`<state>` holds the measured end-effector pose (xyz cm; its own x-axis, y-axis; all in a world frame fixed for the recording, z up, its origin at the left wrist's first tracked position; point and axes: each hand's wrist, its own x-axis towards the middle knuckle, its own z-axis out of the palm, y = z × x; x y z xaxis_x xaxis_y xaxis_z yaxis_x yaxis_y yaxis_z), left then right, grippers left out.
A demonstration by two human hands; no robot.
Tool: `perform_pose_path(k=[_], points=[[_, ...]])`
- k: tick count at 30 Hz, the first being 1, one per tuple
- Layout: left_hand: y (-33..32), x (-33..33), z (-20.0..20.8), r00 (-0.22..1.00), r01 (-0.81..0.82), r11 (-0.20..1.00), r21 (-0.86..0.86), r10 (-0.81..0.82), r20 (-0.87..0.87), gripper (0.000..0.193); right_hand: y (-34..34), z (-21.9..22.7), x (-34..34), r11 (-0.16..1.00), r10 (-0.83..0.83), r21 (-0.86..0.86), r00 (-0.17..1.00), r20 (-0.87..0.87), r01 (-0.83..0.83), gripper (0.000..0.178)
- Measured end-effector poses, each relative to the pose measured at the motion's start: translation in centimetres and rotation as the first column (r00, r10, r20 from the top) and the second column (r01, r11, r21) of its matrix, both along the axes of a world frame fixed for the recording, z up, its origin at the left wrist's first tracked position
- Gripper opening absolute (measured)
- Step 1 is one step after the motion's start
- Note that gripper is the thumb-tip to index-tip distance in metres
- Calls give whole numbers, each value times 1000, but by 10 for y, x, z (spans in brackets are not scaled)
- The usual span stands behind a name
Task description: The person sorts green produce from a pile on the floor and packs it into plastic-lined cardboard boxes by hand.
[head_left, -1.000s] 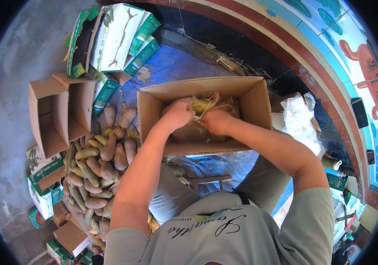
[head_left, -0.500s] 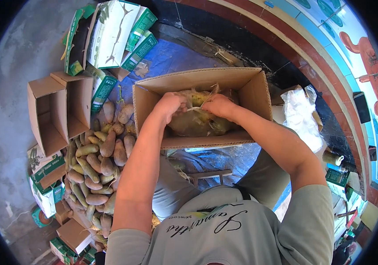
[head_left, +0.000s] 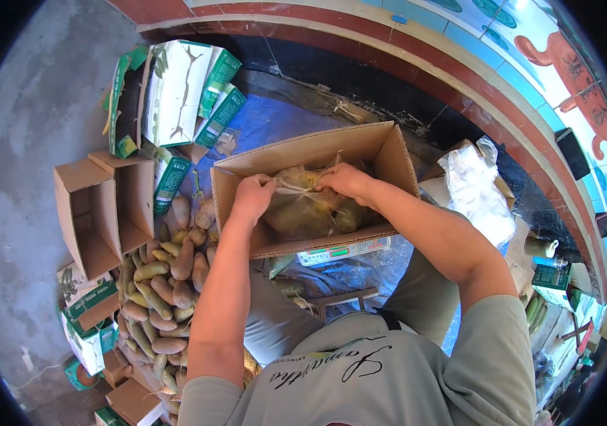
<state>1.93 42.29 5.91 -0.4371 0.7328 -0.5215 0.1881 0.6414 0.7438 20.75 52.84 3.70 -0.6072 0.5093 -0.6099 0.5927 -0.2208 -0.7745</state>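
Observation:
An open cardboard box (head_left: 303, 145) stands before me, holding a clear plastic bag (head_left: 300, 216) filled with yellow-green produce whose kind is blurred by the film. My left hand (head_left: 252, 199) is at the box's left inside, fingers pinched on a white strip (head_left: 291, 190) that stretches across the bag's gathered top. Over the right part of the bag, my right hand (head_left: 347, 182) is closed on the bunched plastic at the strip's other end. Its fingertips are partly hidden. Under the box's near edge shows a digital scale (head_left: 346, 251).
A heap of long brown and green vegetables (head_left: 165, 284) lies to the left. Beyond it are empty cardboard boxes (head_left: 97, 213) and white-and-green cartons (head_left: 179, 92). White plastic bags (head_left: 475, 188) sit at right. A low wooden stool (head_left: 346, 298) stands between my legs; blue sheeting (head_left: 275, 113) covers the floor.
My hands have moved apart, the left one drawing the white strip leftward. The view has shifted, and more of the scale shows below the box.

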Motion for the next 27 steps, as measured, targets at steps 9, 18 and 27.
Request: perform_pose_path(k=[9, 18, 27], points=[[-64, 18, 94, 817, 488, 870, 67, -428, -387, 37, -6, 68, 12, 283, 155, 954, 986, 54, -96, 17], [-86, 45, 62, 296, 677, 614, -406, -732, -614, 35, 49, 70, 26, 169, -14, 877, 889, 458, -449, 25], [-76, 52, 51, 326, 727, 652, -216, -605, -727, 17, 69, 60, 30, 185, 83, 875, 894, 440, -448, 24]])
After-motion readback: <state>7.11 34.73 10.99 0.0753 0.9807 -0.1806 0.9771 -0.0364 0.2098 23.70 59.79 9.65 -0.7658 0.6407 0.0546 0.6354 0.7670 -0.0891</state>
